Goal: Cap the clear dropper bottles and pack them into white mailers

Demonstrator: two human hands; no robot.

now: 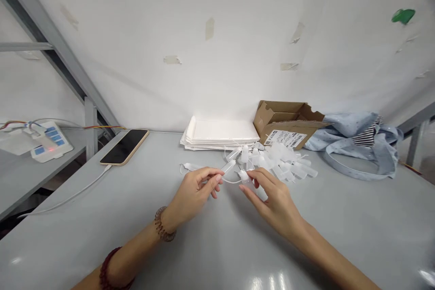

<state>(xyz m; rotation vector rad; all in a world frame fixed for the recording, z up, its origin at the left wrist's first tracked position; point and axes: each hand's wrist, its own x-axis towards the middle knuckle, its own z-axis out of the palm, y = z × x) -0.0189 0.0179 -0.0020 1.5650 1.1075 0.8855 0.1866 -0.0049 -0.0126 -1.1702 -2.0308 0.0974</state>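
Observation:
My right hand (273,197) pinches a small translucent white plastic tube with a white cap (244,175) between thumb and fingers. A thin white cord (231,182) curves from that tube toward my left hand (195,192), whose thumb and forefinger are closed on its other end. Just beyond my left fingertips lies another white tube (229,166), partly hidden by them. One more capped tube with a cord loop (192,167) rests on the table behind my left hand. A heap of similar translucent tubes (280,159) lies behind my right hand.
Against the wall are a stack of white padded envelopes (222,130) and an open cardboard box (292,124). Light-blue cloth (353,145) lies at right. A phone (125,146) with a charging cable sits at left, and a power strip (50,140) on the neighbouring surface.

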